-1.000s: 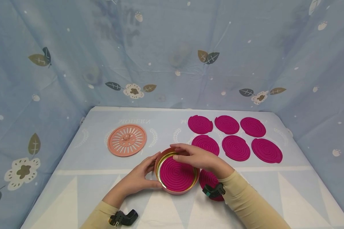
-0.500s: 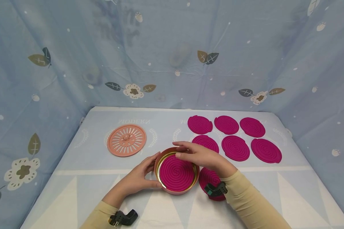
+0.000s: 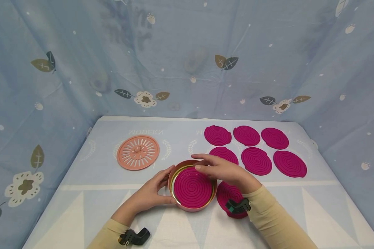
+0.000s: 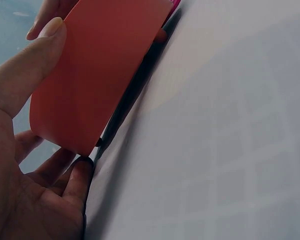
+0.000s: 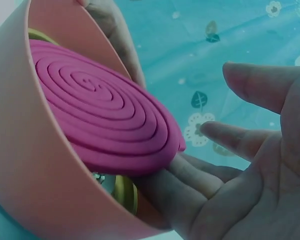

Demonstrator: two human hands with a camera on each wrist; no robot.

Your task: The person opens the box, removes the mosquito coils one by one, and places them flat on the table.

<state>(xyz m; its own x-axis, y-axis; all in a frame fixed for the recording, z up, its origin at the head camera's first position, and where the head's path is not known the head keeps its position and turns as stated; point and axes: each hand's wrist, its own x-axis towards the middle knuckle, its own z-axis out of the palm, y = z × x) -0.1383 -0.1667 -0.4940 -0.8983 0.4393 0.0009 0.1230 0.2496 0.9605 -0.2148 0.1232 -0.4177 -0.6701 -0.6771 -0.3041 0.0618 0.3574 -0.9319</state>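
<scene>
A round coral-pink box stands on the table, with a gold ring inside. In it lies a magenta mosquito coil. My left hand holds the box's left side, thumb near the front rim. The left wrist view shows that thumb along the box wall and the other fingers curled round its end. My right hand is over the box's far right rim. In the right wrist view, its lower fingers reach inside against the coil's edge, while its thumb and another finger are extended, holding nothing.
A slotted coral lid with a small knob lies at the left. Several magenta coils, one of them in the near row, lie in two rows at the right back. Another coil lies partly under the right wrist. Patterned cloth hangs behind.
My right hand has slid slightly to the right, its fingertips leaving more of the coil uncovered. My left hand and the box have stayed in place.
</scene>
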